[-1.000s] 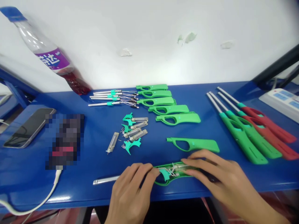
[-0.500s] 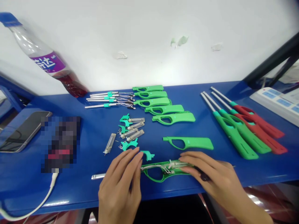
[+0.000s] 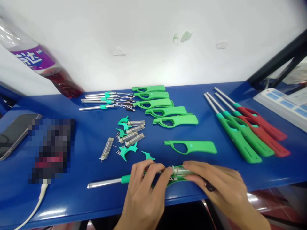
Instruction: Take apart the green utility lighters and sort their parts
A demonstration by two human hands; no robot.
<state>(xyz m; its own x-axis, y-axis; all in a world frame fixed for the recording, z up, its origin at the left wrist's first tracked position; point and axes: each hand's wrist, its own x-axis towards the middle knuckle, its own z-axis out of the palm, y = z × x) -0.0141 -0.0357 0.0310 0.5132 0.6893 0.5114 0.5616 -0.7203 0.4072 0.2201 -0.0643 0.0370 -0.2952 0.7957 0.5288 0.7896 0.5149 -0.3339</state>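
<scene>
A half-open green lighter body with a long metal nozzle lies along the front edge of the blue table. My left hand rests on its trigger section, fingertips pinching at the inner wires. My right hand presses down on its handle end over the clear gas tube. A loose teal trigger piece lies just behind my left hand. A separate green handle shell lies a little farther back.
Several green shells and nozzle-wire assemblies sit at the back centre, small tubes and teal triggers mid-table. Finished green and red lighters lie right, a power strip far right. Left: phone, bottle, white cable.
My left hand let go of the teal trigger piece, which now lies on the table, and moved back onto the lighter body. The right hand stayed on the handle.
</scene>
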